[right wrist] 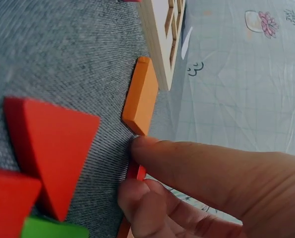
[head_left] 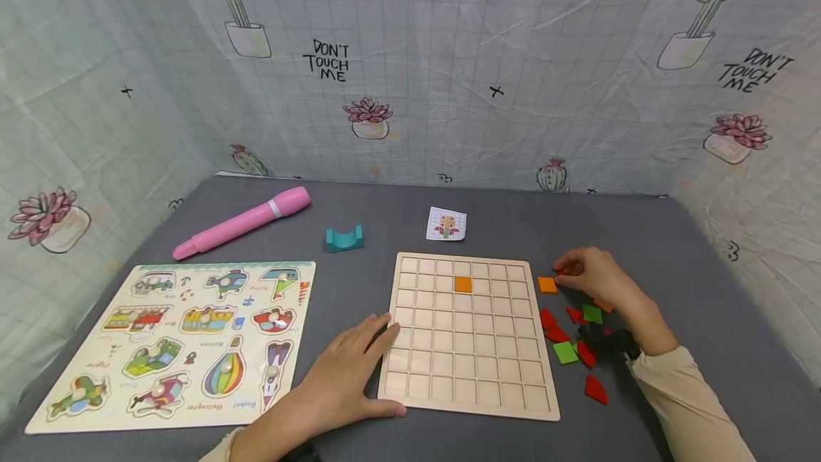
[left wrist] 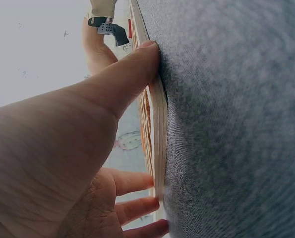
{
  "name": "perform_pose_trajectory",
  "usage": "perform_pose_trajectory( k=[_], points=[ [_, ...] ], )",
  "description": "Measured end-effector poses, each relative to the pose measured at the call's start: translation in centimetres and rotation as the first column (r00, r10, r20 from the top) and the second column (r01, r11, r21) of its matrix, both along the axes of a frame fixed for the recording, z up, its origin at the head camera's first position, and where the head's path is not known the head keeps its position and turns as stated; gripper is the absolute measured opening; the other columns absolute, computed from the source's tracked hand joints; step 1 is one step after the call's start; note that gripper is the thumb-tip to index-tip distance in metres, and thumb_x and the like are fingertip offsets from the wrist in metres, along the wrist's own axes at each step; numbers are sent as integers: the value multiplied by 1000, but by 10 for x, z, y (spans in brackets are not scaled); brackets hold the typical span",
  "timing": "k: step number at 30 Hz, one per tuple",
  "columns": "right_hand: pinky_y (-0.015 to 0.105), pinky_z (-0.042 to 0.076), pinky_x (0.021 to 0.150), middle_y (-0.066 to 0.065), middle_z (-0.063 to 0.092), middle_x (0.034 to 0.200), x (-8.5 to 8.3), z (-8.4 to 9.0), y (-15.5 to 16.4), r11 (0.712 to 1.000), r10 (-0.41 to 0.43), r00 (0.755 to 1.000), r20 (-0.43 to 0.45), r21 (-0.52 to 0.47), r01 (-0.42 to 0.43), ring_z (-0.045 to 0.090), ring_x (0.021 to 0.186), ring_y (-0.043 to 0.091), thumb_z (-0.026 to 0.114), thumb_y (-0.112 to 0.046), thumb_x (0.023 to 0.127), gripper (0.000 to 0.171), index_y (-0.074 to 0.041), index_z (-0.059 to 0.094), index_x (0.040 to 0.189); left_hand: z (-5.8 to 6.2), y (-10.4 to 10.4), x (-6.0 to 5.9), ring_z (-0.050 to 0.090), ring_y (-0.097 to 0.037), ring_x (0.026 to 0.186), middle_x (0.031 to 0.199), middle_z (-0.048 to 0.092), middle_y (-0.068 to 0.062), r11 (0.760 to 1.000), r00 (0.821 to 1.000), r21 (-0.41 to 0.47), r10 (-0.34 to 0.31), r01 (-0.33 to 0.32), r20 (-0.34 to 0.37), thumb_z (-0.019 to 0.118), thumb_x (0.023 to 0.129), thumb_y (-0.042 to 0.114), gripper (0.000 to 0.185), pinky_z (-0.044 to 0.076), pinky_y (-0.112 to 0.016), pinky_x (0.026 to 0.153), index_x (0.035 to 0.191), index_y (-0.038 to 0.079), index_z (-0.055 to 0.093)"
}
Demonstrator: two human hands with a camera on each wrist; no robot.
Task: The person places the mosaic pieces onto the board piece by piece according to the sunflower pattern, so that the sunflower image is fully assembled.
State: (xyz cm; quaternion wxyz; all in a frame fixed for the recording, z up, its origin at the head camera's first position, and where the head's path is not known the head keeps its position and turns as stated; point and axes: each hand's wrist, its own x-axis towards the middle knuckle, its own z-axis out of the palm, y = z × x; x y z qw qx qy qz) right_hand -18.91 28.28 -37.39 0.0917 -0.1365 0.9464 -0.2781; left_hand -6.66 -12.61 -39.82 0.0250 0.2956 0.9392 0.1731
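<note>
A wooden grid board lies at the middle of the grey table, with one orange square tile set in a cell of its second row. My left hand rests flat at the board's near left corner. Its thumb lies along one edge and its fingers along the other. Just right of the board's far corner, my right hand pinches a small red piece on the cloth. A loose orange square lies beside those fingertips.
Several red and green pieces are scattered right of the board. A pattern card, a teal arch block and a pink marker lie farther back. A vehicle puzzle board fills the left. Patterned cloth walls enclose the table.
</note>
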Motion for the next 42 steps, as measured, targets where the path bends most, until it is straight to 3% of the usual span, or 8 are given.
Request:
perform_pose_trajectory(
  k=[14, 22, 30, 42],
  points=[
    [43, 54, 65, 19, 66, 91, 1, 0, -3, 1000, -27, 1000, -1, 16, 27, 61, 81, 33, 69, -5, 87, 20, 9, 69, 101, -3, -1, 0, 32, -34, 142, 155, 34, -13, 1000, 999, 13, 11, -11, 49, 72, 74, 66, 100, 36, -53, 109, 148, 7, 39],
    [34, 51, 60, 13, 67, 87, 6, 1, -11, 999, -21, 998, -64, -27, 20, 61, 73, 22, 70, -8, 87, 20, 6, 69, 101, -3, -1, 1, 34, -35, 141, 154, 35, -13, 1000, 999, 18, 3, -4, 41, 70, 75, 68, 100, 37, -54, 108, 148, 7, 39],
    [28, 44, 53, 10, 60, 86, 12, 5, -27, 997, 35, 995, -94, -66, -41, 53, 63, 14, 70, -5, 87, 15, 4, 70, 99, -3, 0, 1, 34, -35, 141, 154, 35, -13, 1000, 999, 24, 5, -6, 42, 68, 75, 69, 101, 37, -54, 107, 148, 7, 39],
    [25, 45, 56, 8, 61, 89, 20, 11, -58, 982, 137, 984, -118, -112, -150, 53, 65, 12, 73, -4, 85, 14, 1, 70, 98, -3, -1, 2, 33, -34, 142, 154, 35, -12, 1000, 999, 10, 16, -17, 42, 71, 75, 67, 101, 35, -52, 110, 149, 7, 39]
  ],
)
